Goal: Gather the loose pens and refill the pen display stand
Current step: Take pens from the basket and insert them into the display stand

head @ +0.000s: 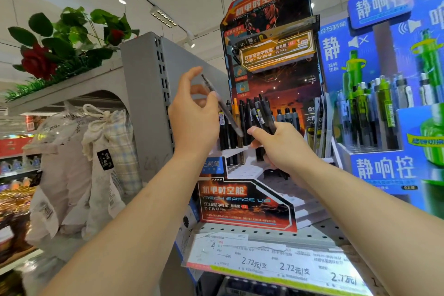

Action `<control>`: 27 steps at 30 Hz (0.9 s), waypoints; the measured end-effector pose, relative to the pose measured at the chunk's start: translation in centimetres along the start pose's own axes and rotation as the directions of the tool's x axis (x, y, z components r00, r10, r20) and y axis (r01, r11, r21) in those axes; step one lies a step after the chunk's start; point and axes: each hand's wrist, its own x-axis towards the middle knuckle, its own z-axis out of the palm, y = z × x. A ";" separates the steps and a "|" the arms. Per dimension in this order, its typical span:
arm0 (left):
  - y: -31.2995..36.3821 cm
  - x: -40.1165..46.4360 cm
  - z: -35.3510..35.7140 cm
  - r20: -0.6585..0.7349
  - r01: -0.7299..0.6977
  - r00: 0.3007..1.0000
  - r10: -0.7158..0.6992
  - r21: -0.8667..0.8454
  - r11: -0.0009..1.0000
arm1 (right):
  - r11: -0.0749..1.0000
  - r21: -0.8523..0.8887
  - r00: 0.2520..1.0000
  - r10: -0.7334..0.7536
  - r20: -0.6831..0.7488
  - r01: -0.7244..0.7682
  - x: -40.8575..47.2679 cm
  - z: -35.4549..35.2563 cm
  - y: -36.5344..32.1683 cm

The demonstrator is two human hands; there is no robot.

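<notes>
Cloth bags (pixel 79 151) hang at far left; the left hand (pixel 194 118) pinches a single dark pen (pixel 222 106), tilted, just before the pen display stand (pixel 269 94); the right hand (pixel 276 146) grips a bunch of black pens (pixel 264 115) at its lower tier; a blue stand (pixel 384 79) sits rightmost

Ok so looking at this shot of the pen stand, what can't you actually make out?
- Head view: how many pens the right hand grips; its fingers cover the bundle of pens.
- Head view: markings on the single pen the left hand pinches; motion blur.
- Small print on the price strip: too small, blurred.
- Blue display: cut off by the right edge.
</notes>
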 end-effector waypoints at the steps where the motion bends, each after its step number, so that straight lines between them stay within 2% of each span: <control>1: -0.1 0.0 -0.2 0.022 -0.102 0.995 0.101 0.100 0.990 | 1.000 -0.020 1.000 0.008 -0.019 -0.008 0.1 0.0 0.2; 3: -0.4 -0.2 -0.3 0.098 -0.191 0.980 0.173 0.237 0.952 | 1.000 -0.014 0.999 0.018 -0.040 -0.018 0.3 -0.1 0.3; 5: -0.7 -0.5 -0.2 0.140 -0.153 0.983 0.118 0.276 0.949 | 1.000 0.014 0.999 0.014 -0.031 -0.014 0.3 0.0 0.3; 15: -1.2 -0.6 0.1 0.102 -0.126 0.989 0.103 0.243 0.962 | 0.991 0.102 0.996 0.088 0.016 -0.090 0.8 -0.1 0.5; 19: -1.2 -0.6 -0.1 0.081 -0.110 0.992 0.095 0.209 0.972 | 0.992 0.109 0.998 0.055 0.024 -0.057 0.6 0.1 0.6; 22: -1.4 -0.2 0.0 0.102 -0.051 0.994 0.029 0.218 0.975 | 0.991 0.118 0.998 0.056 0.005 -0.056 0.6 -0.1 0.7; 27: -2.2 0.1 0.5 0.296 0.009 0.947 -0.126 0.368 0.930 | 0.981 0.178 0.997 0.079 0.013 -0.080 0.6 0.4 0.6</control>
